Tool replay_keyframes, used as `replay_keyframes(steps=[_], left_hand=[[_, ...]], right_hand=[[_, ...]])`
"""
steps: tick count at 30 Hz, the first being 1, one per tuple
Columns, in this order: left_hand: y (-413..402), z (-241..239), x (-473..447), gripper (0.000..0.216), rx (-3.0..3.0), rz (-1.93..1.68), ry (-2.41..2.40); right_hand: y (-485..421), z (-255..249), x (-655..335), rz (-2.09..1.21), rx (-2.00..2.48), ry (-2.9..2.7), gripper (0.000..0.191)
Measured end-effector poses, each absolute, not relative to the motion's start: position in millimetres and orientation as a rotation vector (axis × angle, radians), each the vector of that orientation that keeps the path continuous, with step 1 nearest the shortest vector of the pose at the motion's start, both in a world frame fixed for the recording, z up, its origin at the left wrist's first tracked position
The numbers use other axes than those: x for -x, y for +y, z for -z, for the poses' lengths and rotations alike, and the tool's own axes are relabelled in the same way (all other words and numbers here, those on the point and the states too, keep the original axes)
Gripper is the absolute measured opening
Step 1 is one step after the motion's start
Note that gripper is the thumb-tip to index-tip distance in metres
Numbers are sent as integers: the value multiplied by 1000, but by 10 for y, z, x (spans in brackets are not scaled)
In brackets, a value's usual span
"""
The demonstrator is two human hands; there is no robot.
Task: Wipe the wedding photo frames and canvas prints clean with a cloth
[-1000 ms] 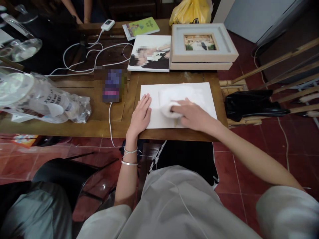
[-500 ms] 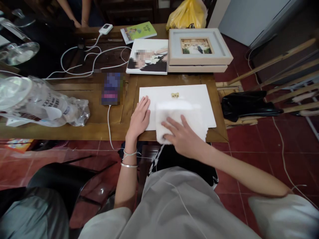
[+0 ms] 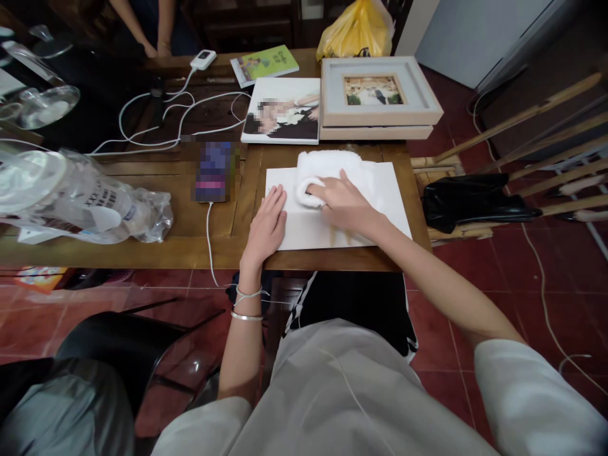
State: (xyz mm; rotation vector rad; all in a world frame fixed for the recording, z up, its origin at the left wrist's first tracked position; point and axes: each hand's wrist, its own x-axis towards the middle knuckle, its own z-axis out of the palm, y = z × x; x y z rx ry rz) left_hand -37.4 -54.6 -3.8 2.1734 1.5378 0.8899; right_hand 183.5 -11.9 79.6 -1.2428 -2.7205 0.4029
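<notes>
A white board (image 3: 299,234) lies flat on the wooden table near its front edge. My left hand (image 3: 269,221) rests flat on the board's left side, fingers stretched out. On the far half of the board is a white cloth (image 3: 327,163), bunched under my right hand (image 3: 349,204). The fingers of that hand curl into a fold of the cloth, and their tips are partly hidden. Faint yellowish streaks (image 3: 339,237) show on the board just below my right hand.
Behind the board are a photo panel (image 3: 285,130), stacked picture frames (image 3: 380,117), a green booklet (image 3: 268,64) and a yellow plastic bag (image 3: 356,31). A phone (image 3: 212,171) on a cable and plastic-wrapped cups (image 3: 95,199) lie leftward. Another person's arms (image 3: 164,28) show across the table.
My right hand has moved the cloth away from me, from the board's near edge to its far edge, and the cloth is now bunched. My left hand has stayed in place.
</notes>
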Motion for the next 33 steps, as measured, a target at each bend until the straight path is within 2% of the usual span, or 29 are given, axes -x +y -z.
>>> replay_keyframes(steps=[5, 12, 15, 19, 26, 29, 33], left_hand=[[-547, 32, 375, 51, -2188, -865, 1544], [-546, 44, 400, 51, -2207, -890, 1506], [-545, 48, 413, 51, -2207, -889, 1502], [-542, 44, 411, 52, -2210, -862, 1521], [-553, 13, 406, 54, -2091, -916, 1522], [-569, -13, 408, 60, -1929, -1074, 1495], [-600, -52, 380, 66, -1872, -1229, 1488]], right_hand=[[-461, -697, -1739, -282, 1188, -2747, 55], [-1377, -706, -1906, -314, 824, -2840, 37], [-1269, -746, -1971, -403, 779, -2822, 37], [-746, -808, -1977, -474, 932, -2786, 45], [-154, -705, -1632, -274, 1290, -2653, 59], [-365, -632, -1514, -182, 1096, -2740, 52], [-841, -646, -1590, -235, 684, -2907, 39]])
